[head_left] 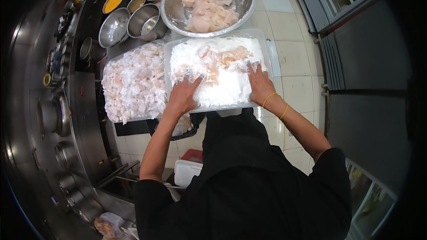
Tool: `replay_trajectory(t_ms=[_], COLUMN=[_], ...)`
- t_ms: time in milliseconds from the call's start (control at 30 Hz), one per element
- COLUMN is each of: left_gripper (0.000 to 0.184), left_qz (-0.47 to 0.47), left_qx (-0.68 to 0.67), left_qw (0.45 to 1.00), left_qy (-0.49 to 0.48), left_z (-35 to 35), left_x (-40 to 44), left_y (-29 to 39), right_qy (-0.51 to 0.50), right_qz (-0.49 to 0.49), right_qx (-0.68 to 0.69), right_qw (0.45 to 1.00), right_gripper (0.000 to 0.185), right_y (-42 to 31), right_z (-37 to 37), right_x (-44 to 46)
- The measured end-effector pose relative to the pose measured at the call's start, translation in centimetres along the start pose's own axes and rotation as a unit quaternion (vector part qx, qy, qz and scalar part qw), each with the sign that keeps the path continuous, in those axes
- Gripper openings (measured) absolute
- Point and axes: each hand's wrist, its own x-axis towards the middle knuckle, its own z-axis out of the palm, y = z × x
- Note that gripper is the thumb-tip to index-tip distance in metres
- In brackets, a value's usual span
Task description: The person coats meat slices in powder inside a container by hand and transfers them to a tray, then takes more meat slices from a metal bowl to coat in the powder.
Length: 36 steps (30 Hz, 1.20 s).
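Observation:
A clear plastic tray (167,63) holds a thick layer of white flour (224,91). Pieces of pale raw meat (235,55), dusted with flour, lie in its middle. At the tray's left side, my left hand (184,92) rests with its fingers spread and the tips whitened by flour. My right hand (261,84) reaches in over the right side, fingers stretched out and floury. Neither hand grips anything that I can see.
To the left, another tray is heaped with flour-coated meat pieces (133,82). Beyond stands a large metal bowl (171,14) of uncoated meat. Small metal bowls (149,21) and a container of yellow liquid (114,1) sit at the back left. Refrigerators (369,49) line the right.

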Motion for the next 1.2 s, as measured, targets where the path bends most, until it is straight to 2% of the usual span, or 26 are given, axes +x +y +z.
replay_trajectory(t_ms=[67,167,200,300,333,400,433,533,633,667,767,800,900,933,1033,1067,1167,1200], left_gripper=[0.069,0.06,0.054,0.055,0.059,0.066,0.069,0.084,0.099,0.099,0.098,0.083,0.065,0.06,0.046,0.041,0.044,0.047], left_qz=[-0.003,-0.012,-0.041,-0.056,-0.076,-0.128,-0.154,-0.195,-0.196,-0.21,-0.187,-0.202,-0.187,-0.181,-0.174,-0.186,-0.17,-0.181], left_qx=[0.018,-0.066,-0.1,-0.153,-0.16,-0.086,-0.05,-0.077,-0.096,-0.117,-0.09,-0.163,-0.385,-0.415,-0.504,-0.514,-0.444,-0.412], left_qw=[0.999,0.986,0.981,0.956,0.956,0.969,0.972,0.975,0.975,0.97,0.973,0.958,0.892,0.879,0.832,0.821,0.858,0.873], left_qy=[0.042,0.15,0.161,0.246,0.233,0.192,0.171,0.071,0.039,0.043,0.098,0.119,0.145,0.151,0.154,0.163,0.196,0.188], left_z=[2.0,2.3,1.4,0.8,0.2,-1.2,-1.6,-1.3,0.9,0.7,3.3,2.6,1.6,1.4,0.7,-0.1,0.8,0.9], left_x=[1.2,3.4,4.1,6.1,6.1,5.2,4.6,3.7,5.1,5.7,8.1,8.6,9.5,9.6,8.3,7.6,6.5,6.1], left_y=[-1.0,-2.4,-2.0,-2.2,-1.9,-0.7,0.1,2.5,2.9,3.4,2.0,2.4,1.7,1.3,0.8,0.9,-2.2,-2.6], right_qy=[0.026,0.102,0.137,0.244,0.22,0.104,0.044,-0.011,-0.036,-0.018,-0.002,0.038,0.02,0.056,0.053,0.074,0.063,0.038], right_qz=[0.024,0.028,-0.001,-0.154,-0.133,-0.078,-0.05,-0.018,-0.017,-0.014,-0.012,-0.006,-0.012,-0.015,0.01,0.004,-0.024,-0.037], right_qx=[0.053,0.19,0.231,0.242,0.29,0.224,0.188,0.001,0.058,0.032,0.067,0.084,0.185,0.215,0.203,0.223,0.238,0.2], right_qw=[0.998,0.976,0.963,0.926,0.922,0.966,0.98,1.0,0.998,0.999,0.998,0.996,0.983,0.975,0.978,0.972,0.969,0.978], right_gripper=[0.088,0.082,0.071,0.061,0.061,0.067,0.07,0.086,0.1,0.099,0.102,0.089,0.076,0.057,0.043,0.039,0.04,0.045], right_y=[0.1,-0.1,-0.9,-1.7,-2.2,-2.5,-2.7,-3.2,-3.1,-3.5,-3.4,-3.3,-1.6,-1.0,0.4,0.9,2.1,1.6], right_z=[1.8,3.0,2.0,1.7,1.0,-1.5,-2.3,-2.3,0.5,1.1,2.2,2.7,1.9,1.2,-0.1,-0.4,-1.2,-3.0], right_x=[1.7,4.2,4.7,7.4,7.7,7.6,7.5,7.3,8.6,8.8,10.5,10.6,11.7,11.1,10.9,10.6,10.2,9.3])
